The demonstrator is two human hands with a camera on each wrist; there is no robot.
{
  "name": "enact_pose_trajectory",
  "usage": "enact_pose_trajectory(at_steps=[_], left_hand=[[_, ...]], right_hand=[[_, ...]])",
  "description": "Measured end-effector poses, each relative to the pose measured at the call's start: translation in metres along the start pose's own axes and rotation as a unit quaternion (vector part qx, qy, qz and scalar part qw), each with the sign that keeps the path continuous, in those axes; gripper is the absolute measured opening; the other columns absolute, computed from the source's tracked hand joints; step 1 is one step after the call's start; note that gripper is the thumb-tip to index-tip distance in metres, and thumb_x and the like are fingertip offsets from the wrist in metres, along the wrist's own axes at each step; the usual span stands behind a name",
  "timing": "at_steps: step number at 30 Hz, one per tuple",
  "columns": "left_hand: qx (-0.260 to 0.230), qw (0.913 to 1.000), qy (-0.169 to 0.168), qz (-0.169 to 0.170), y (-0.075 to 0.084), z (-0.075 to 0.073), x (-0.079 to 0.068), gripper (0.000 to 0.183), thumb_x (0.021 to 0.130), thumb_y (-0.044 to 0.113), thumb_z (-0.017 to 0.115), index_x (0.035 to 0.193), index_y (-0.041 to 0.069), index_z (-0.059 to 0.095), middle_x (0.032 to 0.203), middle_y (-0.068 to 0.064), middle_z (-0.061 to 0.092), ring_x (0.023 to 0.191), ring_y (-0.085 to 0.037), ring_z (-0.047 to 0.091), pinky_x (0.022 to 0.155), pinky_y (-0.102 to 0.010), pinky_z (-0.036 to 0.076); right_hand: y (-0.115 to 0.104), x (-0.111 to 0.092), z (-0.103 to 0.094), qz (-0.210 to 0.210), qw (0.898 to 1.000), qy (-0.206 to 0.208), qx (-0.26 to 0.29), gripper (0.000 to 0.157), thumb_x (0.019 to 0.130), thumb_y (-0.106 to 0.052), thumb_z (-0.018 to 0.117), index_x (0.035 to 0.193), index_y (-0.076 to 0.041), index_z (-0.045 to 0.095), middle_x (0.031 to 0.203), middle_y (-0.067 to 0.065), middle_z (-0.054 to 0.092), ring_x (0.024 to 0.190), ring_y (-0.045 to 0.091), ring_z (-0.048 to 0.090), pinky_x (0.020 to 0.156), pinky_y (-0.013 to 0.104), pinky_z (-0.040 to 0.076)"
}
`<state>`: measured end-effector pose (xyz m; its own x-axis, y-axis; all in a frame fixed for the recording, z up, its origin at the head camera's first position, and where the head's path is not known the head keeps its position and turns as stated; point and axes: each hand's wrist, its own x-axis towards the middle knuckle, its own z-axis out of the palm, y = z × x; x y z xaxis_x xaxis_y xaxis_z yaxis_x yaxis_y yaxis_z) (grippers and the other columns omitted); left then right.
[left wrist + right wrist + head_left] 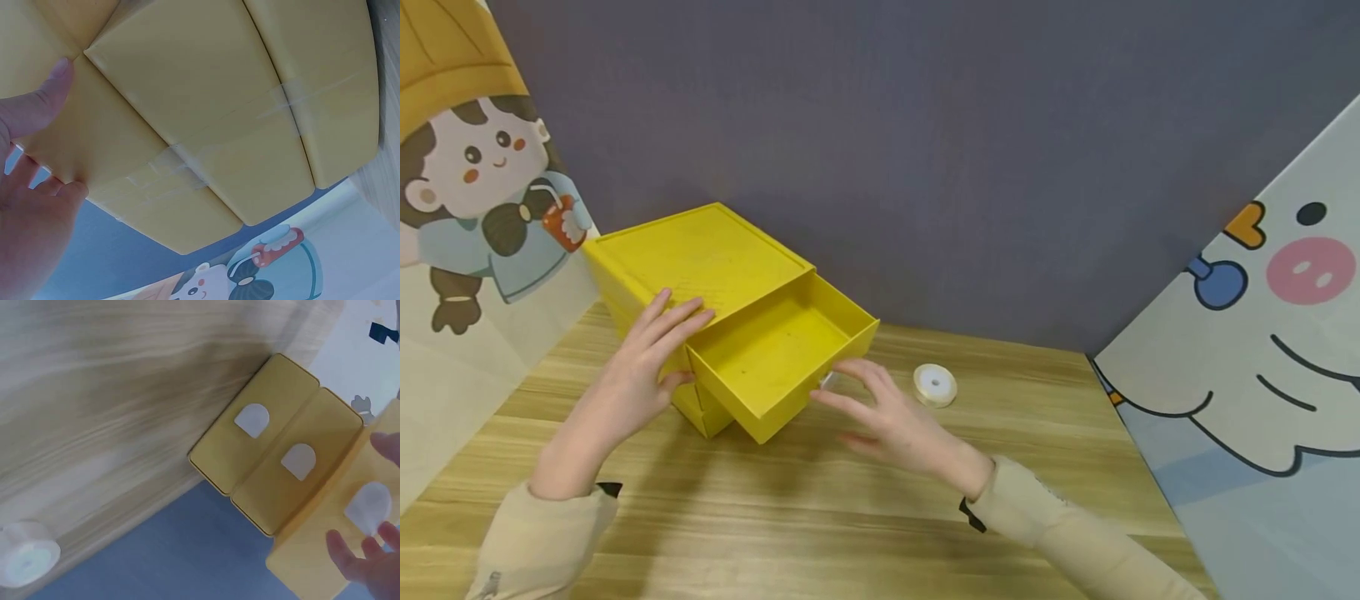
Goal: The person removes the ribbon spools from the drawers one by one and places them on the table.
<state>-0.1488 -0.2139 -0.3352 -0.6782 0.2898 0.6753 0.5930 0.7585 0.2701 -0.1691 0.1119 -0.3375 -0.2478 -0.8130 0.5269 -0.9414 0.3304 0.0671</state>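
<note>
A yellow three-tier drawer box (700, 258) stands at the left of the table, its top drawer (782, 342) pulled well out and showing a bare floor. My left hand (640, 367) rests on the box's near top edge with fairly straight fingers, the thumb lower at the drawer opening. Tape crosses the tiers on the side panel (194, 125). At the drawer front, my right hand (887, 412) has its thumb and fingers spread around the white pull tab (369, 508), fingertips right beside it. Two lower drawers (300, 462) are pushed in, each with a white tab.
A roll of pale ribbon (935, 385) lies on the wooden table (850, 533), right of the drawer. Behind stands a grey-blue partition (925, 167). Cartoon-printed panels (1262, 375) flank the table on both sides.
</note>
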Motion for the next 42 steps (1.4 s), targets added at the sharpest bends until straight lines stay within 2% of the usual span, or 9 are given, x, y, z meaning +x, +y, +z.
enact_pose_trajectory(at_steps=[5,11,16,21,27,34,36,42], left_hand=[[0.003,1.0,-0.001,0.0,0.001,0.0,0.0,0.09,0.059,-0.02,0.077,0.139,0.009,0.049,0.142,-0.019,0.047,0.146,-0.035,0.023,0.101,-0.062,0.04],[0.004,1.0,-0.001,-0.002,0.002,-0.001,0.0,0.09,0.059,-0.02,0.077,0.139,0.009,0.049,0.143,-0.019,0.047,0.146,-0.035,0.023,0.1,-0.063,0.041],[0.004,1.0,-0.002,-0.001,0.002,-0.001,-0.001,0.09,0.059,-0.02,0.077,0.139,0.009,0.049,0.143,-0.018,0.047,0.147,-0.035,0.023,0.101,-0.062,0.04],[0.008,1.0,0.001,0.001,0.002,-0.001,-0.001,0.089,0.058,-0.02,0.077,0.138,0.009,0.05,0.142,-0.019,0.048,0.146,-0.036,0.024,0.1,-0.061,0.041],[0.01,0.9999,0.002,0.0,0.002,-0.001,0.0,0.088,0.058,-0.021,0.077,0.137,0.008,0.051,0.142,-0.019,0.048,0.146,-0.035,0.024,0.097,-0.061,0.042],[0.004,1.0,0.002,-0.004,0.003,-0.001,0.0,0.089,0.057,-0.022,0.077,0.137,0.007,0.051,0.141,-0.019,0.049,0.146,-0.036,0.024,0.096,-0.062,0.043],[0.001,1.0,0.001,-0.005,0.003,-0.001,0.001,0.089,0.057,-0.022,0.077,0.137,0.007,0.051,0.141,-0.019,0.049,0.146,-0.036,0.024,0.096,-0.063,0.043],[0.001,1.0,0.0,-0.008,0.003,-0.001,0.001,0.089,0.057,-0.022,0.077,0.137,0.008,0.052,0.141,-0.019,0.049,0.145,-0.037,0.025,0.094,-0.064,0.044]], right_hand=[[0.004,0.001,0.011,-0.027,0.998,0.038,-0.041,0.059,0.074,-0.012,0.081,0.127,-0.011,0.056,0.131,0.021,0.047,0.122,0.034,0.049,0.096,0.037,0.056],[0.013,0.002,0.025,-0.063,0.987,0.086,-0.12,0.042,0.08,-0.012,0.074,0.121,-0.013,0.063,0.123,0.019,0.054,0.115,0.031,0.054,0.101,0.035,0.053],[0.019,0.004,0.036,-0.092,0.98,0.12,-0.129,0.032,0.083,-0.009,0.072,0.114,-0.01,0.064,0.118,0.02,0.054,0.111,0.031,0.053,0.096,0.032,0.055],[0.022,0.009,0.043,-0.11,0.973,0.151,-0.133,0.021,0.09,-0.002,0.06,0.111,-0.006,0.064,0.115,0.021,0.054,0.108,0.031,0.053,0.095,0.034,0.055],[0.025,0.018,0.046,-0.114,0.972,0.156,-0.133,0.023,0.095,0.002,0.051,0.114,-0.004,0.063,0.117,0.022,0.054,0.11,0.032,0.053,0.099,0.036,0.053],[0.029,0.03,0.052,-0.117,0.97,0.167,-0.135,0.028,0.088,0.007,0.059,0.112,-0.004,0.064,0.114,0.02,0.057,0.107,0.03,0.055,0.098,0.034,0.054],[0.03,0.033,0.053,-0.116,0.97,0.167,-0.133,0.026,0.091,0.007,0.054,0.112,-0.004,0.064,0.113,0.02,0.057,0.107,0.03,0.056,0.097,0.034,0.054],[0.031,0.042,0.056,-0.114,0.971,0.162,-0.132,0.028,0.09,0.009,0.054,0.112,-0.004,0.063,0.113,0.02,0.057,0.106,0.03,0.056,0.096,0.033,0.055]])
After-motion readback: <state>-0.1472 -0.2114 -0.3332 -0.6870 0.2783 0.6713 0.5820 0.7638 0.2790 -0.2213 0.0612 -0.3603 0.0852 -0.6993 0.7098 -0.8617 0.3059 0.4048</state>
